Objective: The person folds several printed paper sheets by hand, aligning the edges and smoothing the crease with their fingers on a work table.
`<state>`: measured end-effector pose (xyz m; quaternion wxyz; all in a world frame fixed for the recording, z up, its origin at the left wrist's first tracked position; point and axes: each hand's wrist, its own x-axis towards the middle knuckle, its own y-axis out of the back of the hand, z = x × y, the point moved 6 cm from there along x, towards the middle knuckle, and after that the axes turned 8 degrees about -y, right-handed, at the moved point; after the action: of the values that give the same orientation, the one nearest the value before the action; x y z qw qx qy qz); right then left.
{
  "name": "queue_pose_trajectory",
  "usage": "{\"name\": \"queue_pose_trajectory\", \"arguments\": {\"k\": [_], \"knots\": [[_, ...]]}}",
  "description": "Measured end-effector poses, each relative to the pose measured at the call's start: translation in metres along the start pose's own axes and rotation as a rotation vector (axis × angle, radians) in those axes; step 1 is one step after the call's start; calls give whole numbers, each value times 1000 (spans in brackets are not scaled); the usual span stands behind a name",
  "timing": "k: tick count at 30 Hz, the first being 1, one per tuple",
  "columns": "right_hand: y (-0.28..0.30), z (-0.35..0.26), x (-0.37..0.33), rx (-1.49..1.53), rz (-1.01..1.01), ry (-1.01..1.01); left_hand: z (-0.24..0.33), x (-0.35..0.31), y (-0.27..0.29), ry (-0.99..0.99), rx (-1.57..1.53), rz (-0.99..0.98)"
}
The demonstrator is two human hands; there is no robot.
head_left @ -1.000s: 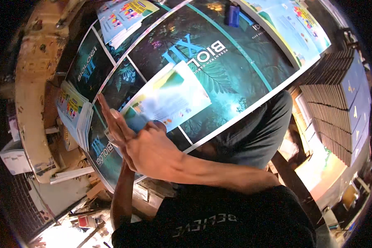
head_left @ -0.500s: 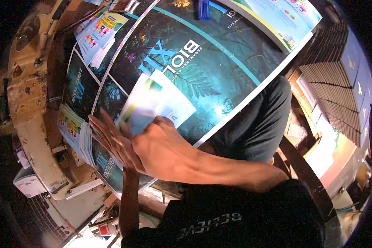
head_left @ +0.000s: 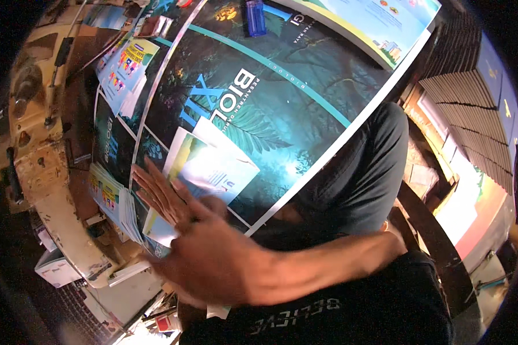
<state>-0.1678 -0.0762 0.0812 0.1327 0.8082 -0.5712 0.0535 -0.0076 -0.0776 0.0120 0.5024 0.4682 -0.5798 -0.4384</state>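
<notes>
A light blue and white printed sheet or thin booklet [head_left: 227, 175] lies on a large dark teal printed sheet [head_left: 322, 69] in front of me. My left hand [head_left: 160, 192] rests at its left edge, fingers stretched out and held side by side. My right hand [head_left: 210, 253] crosses in front of my left wrist, nearer to my body. Motion smears its fingers, so I cannot tell whether they hold anything. Another pale sheet [head_left: 160, 231] shows partly under my hands.
A blue lighter-like object [head_left: 255, 18] lies on the far part of the teal sheet. Small stacks of printed booklets [head_left: 114, 201] and leaflets [head_left: 126, 72] sit at left, beside a worn metal machine [head_left: 46, 190]. Tall stacks of booklets [head_left: 472, 115] stand at right.
My right hand has moved off the light blue sheet, toward my body and slightly left. More of that sheet shows now. My left hand stays beside it, fingers still extended.
</notes>
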Motion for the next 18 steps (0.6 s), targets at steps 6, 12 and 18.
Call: {"name": "queue_pose_trajectory", "arguments": {"k": [6,12,18], "knots": [[24,43,-7,-41,25,-149,14,15,-7,26,24,-40],[-20,12,2,-176,134,-281,12,13,-8,-27,69,-2],[15,14,6,-81,-120,-134,-8,6,-17,-80,222,52]]}}
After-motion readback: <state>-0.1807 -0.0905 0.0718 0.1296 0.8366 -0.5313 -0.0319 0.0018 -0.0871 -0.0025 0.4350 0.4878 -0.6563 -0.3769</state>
